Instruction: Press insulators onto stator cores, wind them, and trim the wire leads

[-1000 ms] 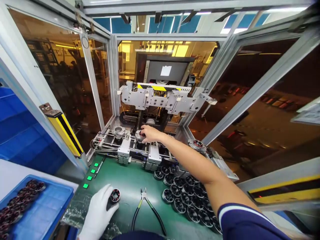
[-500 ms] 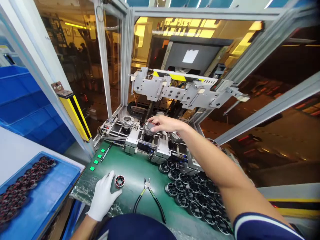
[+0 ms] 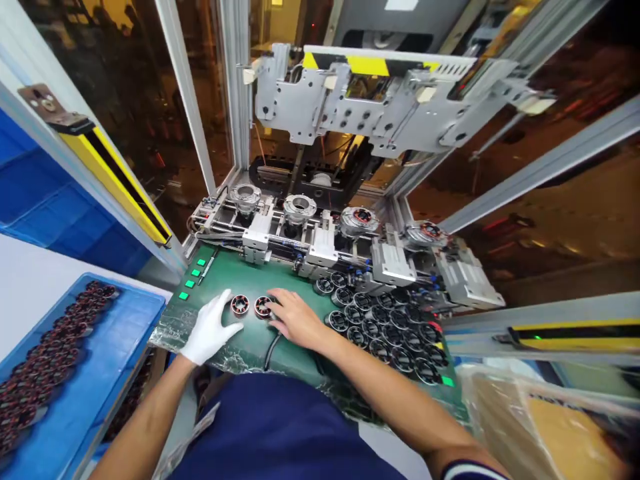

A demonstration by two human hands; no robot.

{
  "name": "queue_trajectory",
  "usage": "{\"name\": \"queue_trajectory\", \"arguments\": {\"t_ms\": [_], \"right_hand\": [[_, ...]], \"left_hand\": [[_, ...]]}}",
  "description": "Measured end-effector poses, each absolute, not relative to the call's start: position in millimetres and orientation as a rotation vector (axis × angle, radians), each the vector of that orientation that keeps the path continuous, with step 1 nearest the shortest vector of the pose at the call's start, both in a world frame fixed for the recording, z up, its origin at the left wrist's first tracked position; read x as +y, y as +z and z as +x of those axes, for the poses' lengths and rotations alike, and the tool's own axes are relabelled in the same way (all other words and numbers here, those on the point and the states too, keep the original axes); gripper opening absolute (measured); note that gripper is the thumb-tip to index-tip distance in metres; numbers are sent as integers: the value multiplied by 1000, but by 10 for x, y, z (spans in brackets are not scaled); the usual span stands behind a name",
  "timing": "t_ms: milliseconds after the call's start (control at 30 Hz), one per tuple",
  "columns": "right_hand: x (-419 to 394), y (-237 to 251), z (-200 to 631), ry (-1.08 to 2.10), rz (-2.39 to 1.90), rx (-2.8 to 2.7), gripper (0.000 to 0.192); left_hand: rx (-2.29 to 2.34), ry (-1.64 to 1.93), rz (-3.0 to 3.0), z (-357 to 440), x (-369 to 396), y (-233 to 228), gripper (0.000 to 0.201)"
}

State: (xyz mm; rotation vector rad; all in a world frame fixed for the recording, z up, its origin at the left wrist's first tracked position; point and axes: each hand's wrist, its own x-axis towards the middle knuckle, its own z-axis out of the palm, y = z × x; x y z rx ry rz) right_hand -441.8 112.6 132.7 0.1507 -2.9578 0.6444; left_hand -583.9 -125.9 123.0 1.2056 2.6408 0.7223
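My left hand [image 3: 209, 328], in a white glove, lies flat on the green mat [image 3: 235, 347] with its fingers spread. A small wound stator [image 3: 239, 305] sits between its thumb and forefinger. My bare right hand [image 3: 294, 319] is low on the mat just right of it, fingertips on a second wound stator [image 3: 263, 307] that stands beside the first. Black plier handles [image 3: 271, 347] show from under my right wrist. Beyond the mat is a row of machine nests: the two left ones [image 3: 299, 207] are bare, the two right ones [image 3: 361, 219] hold wound stators.
Several black cores [image 3: 390, 327] are packed on the right of the mat. A blue tray [image 3: 100, 373] at the left holds several wound stators. Green buttons [image 3: 193, 280] line the mat's left edge. A yellow light curtain [image 3: 120, 177] and a grey overhead carriage [image 3: 370, 107] frame the machine opening.
My right hand has drawn back from the second machine nest to the mat, bringing a wound stator down beside the first one. The view has tilted downward. My left hand stayed on the mat.
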Motion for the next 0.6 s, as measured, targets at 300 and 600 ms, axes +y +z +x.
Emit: {"name": "queue_trajectory", "arguments": {"t_ms": [300,600], "right_hand": [[1891,1070,-3598,535,-286,-2649,31],[1875,1088,-3711,566,-342,-2562,36]], "left_hand": [[2598,529,1992,-6289,237,2850,78],[2243,-181,2189,-5991,2620,3158,54]]}}
